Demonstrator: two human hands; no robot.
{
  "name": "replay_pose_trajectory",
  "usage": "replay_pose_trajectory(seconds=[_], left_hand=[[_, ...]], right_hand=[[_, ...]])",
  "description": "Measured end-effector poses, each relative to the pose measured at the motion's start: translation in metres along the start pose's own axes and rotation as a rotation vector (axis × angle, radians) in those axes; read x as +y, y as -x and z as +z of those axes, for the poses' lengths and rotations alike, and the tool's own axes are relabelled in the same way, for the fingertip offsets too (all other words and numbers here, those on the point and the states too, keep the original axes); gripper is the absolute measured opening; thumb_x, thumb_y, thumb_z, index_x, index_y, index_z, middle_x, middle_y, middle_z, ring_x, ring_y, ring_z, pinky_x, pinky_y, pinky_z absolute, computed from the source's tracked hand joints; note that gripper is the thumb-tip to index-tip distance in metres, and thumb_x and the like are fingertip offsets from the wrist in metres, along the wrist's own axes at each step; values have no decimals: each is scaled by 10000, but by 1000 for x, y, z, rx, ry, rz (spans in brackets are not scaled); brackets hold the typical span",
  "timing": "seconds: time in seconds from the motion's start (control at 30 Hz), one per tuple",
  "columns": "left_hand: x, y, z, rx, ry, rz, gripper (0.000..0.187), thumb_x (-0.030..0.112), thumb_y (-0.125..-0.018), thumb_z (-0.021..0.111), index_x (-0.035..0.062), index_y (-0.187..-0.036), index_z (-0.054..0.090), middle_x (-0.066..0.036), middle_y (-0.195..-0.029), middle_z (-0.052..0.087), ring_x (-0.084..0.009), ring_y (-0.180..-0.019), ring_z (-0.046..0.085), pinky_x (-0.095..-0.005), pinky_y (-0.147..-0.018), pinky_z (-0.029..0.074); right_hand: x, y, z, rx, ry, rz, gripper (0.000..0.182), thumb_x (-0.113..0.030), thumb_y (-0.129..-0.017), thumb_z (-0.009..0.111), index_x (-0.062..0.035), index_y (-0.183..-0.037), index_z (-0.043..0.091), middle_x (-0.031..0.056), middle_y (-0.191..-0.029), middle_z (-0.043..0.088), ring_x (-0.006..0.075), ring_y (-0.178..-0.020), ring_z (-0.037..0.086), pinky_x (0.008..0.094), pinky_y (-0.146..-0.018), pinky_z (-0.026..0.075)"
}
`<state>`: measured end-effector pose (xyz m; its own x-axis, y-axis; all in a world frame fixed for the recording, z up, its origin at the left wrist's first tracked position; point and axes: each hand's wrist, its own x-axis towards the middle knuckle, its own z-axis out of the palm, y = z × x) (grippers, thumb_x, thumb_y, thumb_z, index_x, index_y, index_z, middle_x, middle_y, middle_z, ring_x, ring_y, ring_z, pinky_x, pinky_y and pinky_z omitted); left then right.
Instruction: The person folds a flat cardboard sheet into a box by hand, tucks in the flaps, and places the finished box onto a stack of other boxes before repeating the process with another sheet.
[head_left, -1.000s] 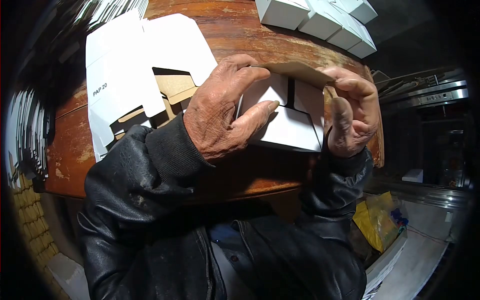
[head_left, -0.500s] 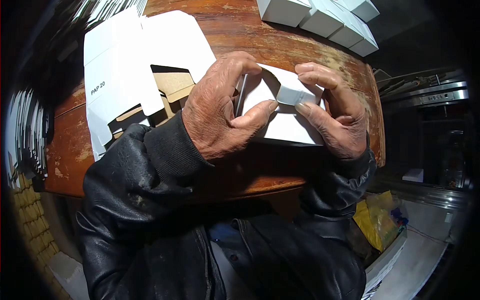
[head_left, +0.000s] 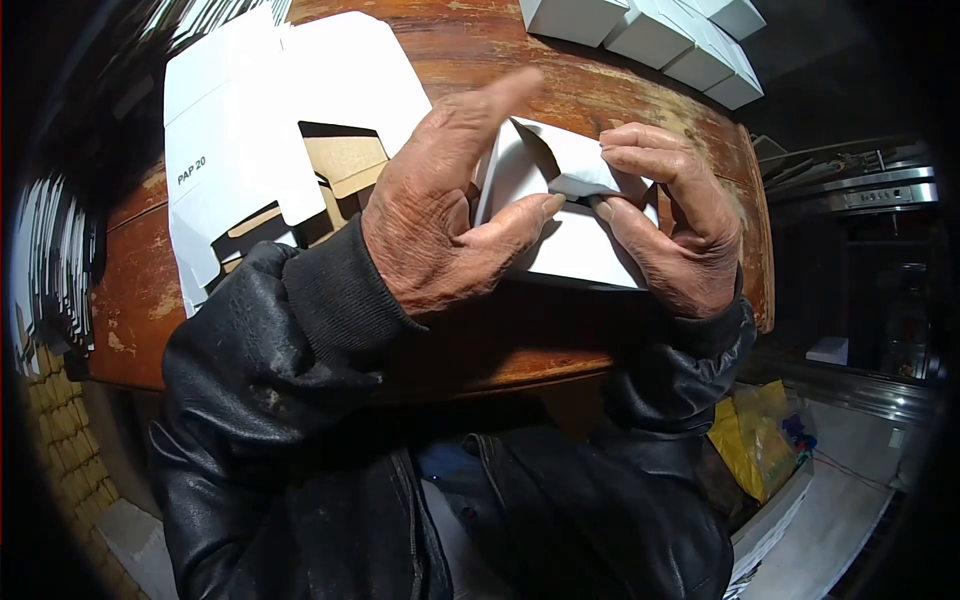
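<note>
A white cardboard box [head_left: 580, 245] is on the wooden table in front of me, its far end folded partway and a small flap [head_left: 583, 187] standing up in the middle. My left hand [head_left: 440, 210] is at the box's left side. Its index finger stretches up and away from the card, while the thumb tip touches beside the flap; the other fingers are mostly hidden. Wrapped round the right side is my right hand [head_left: 680, 220], fingers bent over the far edge and thumb pressed near the flap.
Left of the box lies a flattened white carton [head_left: 225, 130] marked "PAP 20", with brown inner card showing. Several folded white boxes [head_left: 650, 40] stand at the table's [head_left: 450, 65] far right edge. Stacked card sheets [head_left: 60, 260] are at far left. A yellow bag [head_left: 740, 440] sits low right.
My left index finger has lifted off the box and straightened upward. The small flap has tilted, with a dark gap now below it. My right fingers have shifted slightly.
</note>
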<state>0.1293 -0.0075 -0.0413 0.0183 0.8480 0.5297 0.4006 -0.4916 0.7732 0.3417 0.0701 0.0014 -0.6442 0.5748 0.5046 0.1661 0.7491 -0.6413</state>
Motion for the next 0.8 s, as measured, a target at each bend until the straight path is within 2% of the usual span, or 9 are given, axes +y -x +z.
replay_pose_trajectory(seconds=[0.17, 0.27, 0.37, 0.47, 0.57, 0.7, 0.8], left_hand=[[3, -1, -4, -67, -27, 3, 451, 61, -875, 684, 78, -1306, 555, -180, -1271, 473, -268, -1151, 580, -329, -842, 608], [0, -2, -1, -54, 6, 28, 358, 41, -893, 662, 61, -1245, 600, -164, -1247, 485, -245, -1128, 593, -307, -836, 612], [-7, -2, -1, -61, 32, 44, 303, 42, -904, 653, 50, -1205, 617, -157, -1233, 494, -228, -1109, 605, -296, -841, 609], [-6, -2, -1, -66, 38, 0, 252, 57, -912, 649, 39, -1163, 631, -159, -1228, 497, -221, -1103, 611, -299, -854, 604], [-1, -2, -4, -74, -7, -20, 214, 61, -916, 646, 25, -1127, 640, -161, -1225, 501, -217, -1088, 617, -309, -849, 604], [-4, -2, -6, -89, -56, 14, 187, 51, -923, 630, 14, -1106, 639, -168, -1201, 521, -215, -1048, 615, -315, -842, 576], [-4, -5, 1, 72, -53, 109, 120, 91, -876, 686, 13, -963, 660, -203, -1021, 608, -295, -945, 620, -370, -794, 518]], right_hand=[[2, -1, -2, -39, -8, -2, 297, 2, -771, 772, -26, -1041, 652, 92, -1090, 628, 107, -886, 639, 213, -667, 518], [-1, 1, 0, -35, -31, 56, 273, -29, -790, 770, -24, -1037, 654, 103, -1108, 629, 134, -920, 633, 248, -727, 522], [-2, -2, -7, -109, 39, -24, 213, -52, -823, 746, -23, -1017, 662, 116, -1128, 630, 173, -988, 627, 304, -821, 517], [-1, 0, -1, -52, -31, 63, 151, -64, -841, 726, -29, -977, 673, 131, -1135, 633, 216, -1052, 616, 345, -897, 491], [0, 3, -2, -7, -134, 183, 101, -44, -844, 708, -24, -937, 673, 134, -1119, 635, 216, -1050, 623, 330, -850, 522], [-3, 2, -1, -55, -136, 241, 82, -17, -846, 689, -13, -923, 662, 131, -1112, 630, 196, -1019, 626, 310, -786, 559], [-1, 3, -2, -56, -158, 239, 76, -4, -846, 678, -8, -918, 655, 127, -1116, 622, 183, -998, 626, 298, -764, 570]])
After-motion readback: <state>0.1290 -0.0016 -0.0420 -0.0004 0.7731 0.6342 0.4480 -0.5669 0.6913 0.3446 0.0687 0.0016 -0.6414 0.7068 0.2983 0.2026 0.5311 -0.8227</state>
